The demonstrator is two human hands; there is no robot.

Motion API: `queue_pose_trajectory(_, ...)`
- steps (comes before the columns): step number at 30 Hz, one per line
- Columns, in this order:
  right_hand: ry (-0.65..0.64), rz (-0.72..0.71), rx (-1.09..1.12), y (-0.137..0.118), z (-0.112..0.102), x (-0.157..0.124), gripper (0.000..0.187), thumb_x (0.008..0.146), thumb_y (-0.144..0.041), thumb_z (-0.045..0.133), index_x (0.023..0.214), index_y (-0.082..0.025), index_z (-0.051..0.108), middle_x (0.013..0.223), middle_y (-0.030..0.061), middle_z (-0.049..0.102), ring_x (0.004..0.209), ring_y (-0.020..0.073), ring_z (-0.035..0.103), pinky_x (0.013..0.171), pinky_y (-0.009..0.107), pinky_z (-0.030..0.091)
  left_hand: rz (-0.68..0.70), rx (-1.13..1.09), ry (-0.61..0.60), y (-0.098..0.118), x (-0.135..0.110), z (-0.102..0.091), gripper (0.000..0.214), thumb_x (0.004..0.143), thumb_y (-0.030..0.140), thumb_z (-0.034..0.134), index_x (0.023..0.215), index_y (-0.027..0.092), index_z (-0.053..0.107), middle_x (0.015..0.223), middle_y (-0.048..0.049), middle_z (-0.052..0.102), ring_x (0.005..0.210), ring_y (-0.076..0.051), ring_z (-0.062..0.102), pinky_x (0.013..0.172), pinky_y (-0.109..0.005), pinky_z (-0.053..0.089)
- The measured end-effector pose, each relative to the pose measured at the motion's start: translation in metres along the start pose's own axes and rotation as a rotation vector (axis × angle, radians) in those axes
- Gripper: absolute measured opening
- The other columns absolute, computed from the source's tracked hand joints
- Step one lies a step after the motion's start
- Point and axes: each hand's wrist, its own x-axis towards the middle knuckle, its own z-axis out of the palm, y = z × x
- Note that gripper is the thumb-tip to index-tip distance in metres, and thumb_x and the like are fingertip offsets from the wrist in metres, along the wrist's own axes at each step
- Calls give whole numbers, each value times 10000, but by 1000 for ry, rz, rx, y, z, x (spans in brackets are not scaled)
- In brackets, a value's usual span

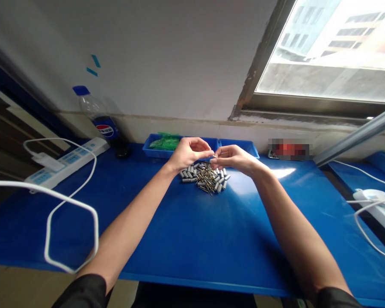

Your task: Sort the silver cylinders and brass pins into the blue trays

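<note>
Both hands meet in the air over a pile of small metal parts on the blue table. My left hand is closed in a pinch, thumb and fingertips together. My right hand is pinched too, its fingertips almost touching the left ones. A tiny pale piece shows at the right fingertips, too small to name. Whatever the left fingers hold is hidden. Below lie several short silver cylinders and a heap of thin brass-and-dark pins.
Behind the hands stand blue trays, one with a green plastic bag. At left are a cola bottle, a power strip and a looping white cable near my left forearm. A blurred-out red item lies right.
</note>
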Motion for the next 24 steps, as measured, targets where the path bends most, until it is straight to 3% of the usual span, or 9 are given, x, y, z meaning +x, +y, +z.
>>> queue_pose_trajectory(4, 55, 31, 69, 4, -4, 1, 451, 674, -516, 926, 908, -164, 772, 890, 111, 800, 802, 198, 763, 739, 288, 625, -27, 59, 4, 0, -1, -3, 429, 620, 432, 936, 844, 106, 768, 824, -100, 790, 769, -205, 751, 751, -315, 613)
queue_pose_trajectory(8, 70, 31, 115, 9, -9, 3, 380, 691, -455, 921, 919, -174, 807, 883, 92, 799, 801, 175, 753, 796, 273, 624, -27, 132, -34, -2, 0, -4, 419, 643, 437, 924, 860, 109, 778, 819, -104, 795, 765, -213, 759, 731, -299, 610)
queue_pose_trajectory(11, 154, 11, 95, 10, -11, 5, 309, 686, -405, 905, 885, -188, 810, 862, 74, 794, 788, 174, 745, 831, 295, 623, -3, 243, -53, -5, 0, -4, 373, 678, 403, 902, 890, 123, 779, 827, -97, 798, 782, -221, 764, 731, -295, 608)
queue_pose_trajectory(13, 271, -19, 24, 9, -13, 5, 254, 691, -371, 871, 852, -187, 801, 809, 64, 783, 746, 180, 736, 804, 313, 623, 15, 391, -97, -7, -1, -5, 299, 704, 343, 878, 902, 140, 784, 824, -81, 797, 787, -217, 761, 739, -289, 599)
queue_pose_trajectory(16, 556, -51, -217, 7, -17, 3, 203, 689, -329, 804, 819, -173, 793, 710, 64, 760, 701, 216, 734, 740, 344, 616, 16, 703, -217, -9, -4, -4, 205, 720, 232, 832, 914, 175, 804, 857, -65, 799, 813, -218, 751, 743, -283, 575)
queue_pose_trajectory(19, 758, -54, -458, 5, -21, -1, 223, 708, -318, 749, 859, -165, 809, 720, 80, 770, 739, 259, 758, 739, 370, 609, -8, 918, -309, -8, -9, 1, 250, 733, 145, 768, 973, 198, 815, 946, -66, 803, 856, -230, 745, 728, -283, 551)
queue_pose_trajectory(24, 677, -55, -437, 6, -23, -1, 283, 754, -324, 734, 972, -160, 810, 789, 88, 794, 757, 239, 772, 688, 316, 603, -12, 1006, -347, 0, -13, 7, 269, 776, 84, 670, 970, 206, 810, 919, -60, 795, 820, -209, 731, 727, -265, 527)
